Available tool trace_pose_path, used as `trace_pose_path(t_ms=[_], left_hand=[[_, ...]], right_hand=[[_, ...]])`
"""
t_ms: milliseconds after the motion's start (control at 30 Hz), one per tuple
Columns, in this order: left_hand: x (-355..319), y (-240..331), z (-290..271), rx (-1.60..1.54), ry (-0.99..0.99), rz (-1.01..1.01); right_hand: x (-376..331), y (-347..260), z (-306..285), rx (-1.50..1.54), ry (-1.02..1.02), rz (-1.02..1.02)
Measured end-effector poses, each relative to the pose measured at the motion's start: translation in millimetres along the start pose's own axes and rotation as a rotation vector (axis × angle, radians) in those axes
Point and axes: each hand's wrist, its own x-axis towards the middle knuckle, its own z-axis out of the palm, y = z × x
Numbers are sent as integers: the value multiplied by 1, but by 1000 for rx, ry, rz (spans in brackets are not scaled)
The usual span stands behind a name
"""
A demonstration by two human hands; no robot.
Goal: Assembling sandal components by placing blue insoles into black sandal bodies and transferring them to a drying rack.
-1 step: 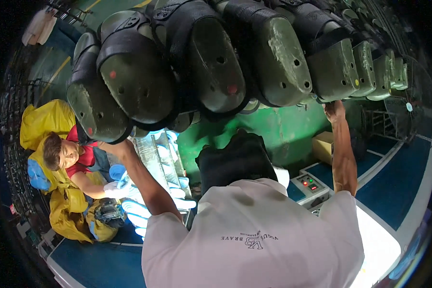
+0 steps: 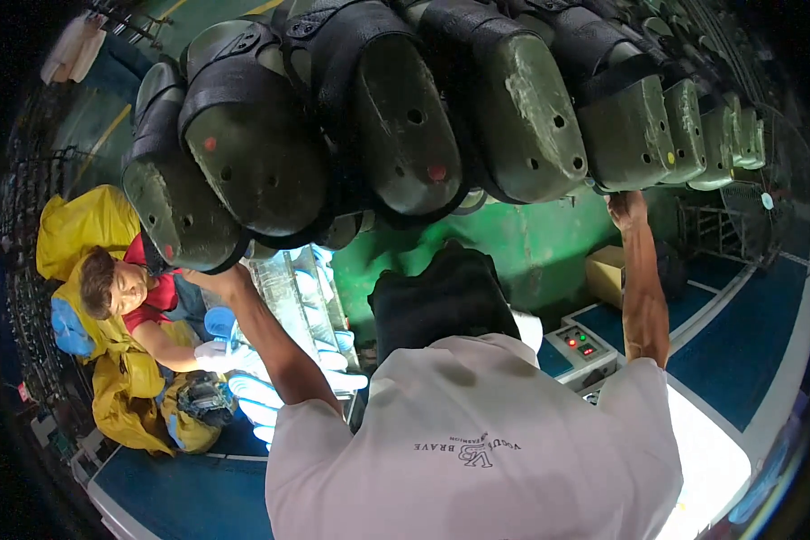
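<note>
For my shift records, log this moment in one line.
left hand: raised to leftmost green last | right hand: raised to green last on right | grip: unclear

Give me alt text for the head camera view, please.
A bare left hand and bare right hand reach up to a row of dark green shoe forms with black straps, across the top. At left, a co-worker in red is beside yellow material.
</note>
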Motion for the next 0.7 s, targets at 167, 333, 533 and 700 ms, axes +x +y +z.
trace_pose_path(t_ms=[167, 333, 533, 700], left_hand=[[-1, -8, -20, -264, 56, -102], [10, -9, -35, -130, 41, -53], [7, 15, -33, -83, 17, -6], [11, 7, -52, -60, 41, -21]], right_hand=[[-16, 10, 13, 28, 67, -11], [-7, 11, 12, -65, -28, 28], [10, 12, -10, -186, -52, 74], [11, 9, -13, -149, -150, 76]])
